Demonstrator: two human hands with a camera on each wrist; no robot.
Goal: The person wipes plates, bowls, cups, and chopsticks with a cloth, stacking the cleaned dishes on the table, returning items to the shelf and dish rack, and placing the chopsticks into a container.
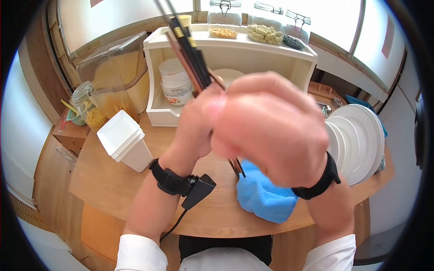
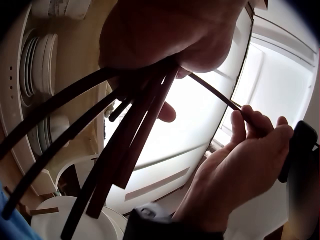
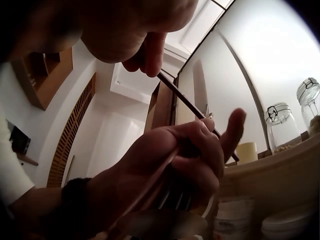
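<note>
My left hand (image 1: pixel 194 119) grips a bundle of chopsticks (image 1: pixel 197 63), some black with gold bands and some brown, above the table. Their far ends slant up to the left in the head view; in the left wrist view the other ends fan out below the palm. Close in front of it, my right hand (image 1: pixel 275 131) pinches one thin chopstick (image 2: pixel 215 91) at its end. That stick's other end runs into the left hand. On the table under the right hand lies a crumpled blue cloth (image 1: pixel 266 194). A tall white plastic container (image 1: pixel 135 153) stands left of the left hand.
A white shelf (image 1: pixel 230 45) at the back holds stacked bowls (image 1: pixel 176 83) and, on top, glass jars (image 1: pixel 264 27) of nuts and beans. White plates (image 1: pixel 357 140) stand upright at the right. A pasta jar (image 1: pixel 92 108) and clear bin (image 1: pixel 115 67) are at the left.
</note>
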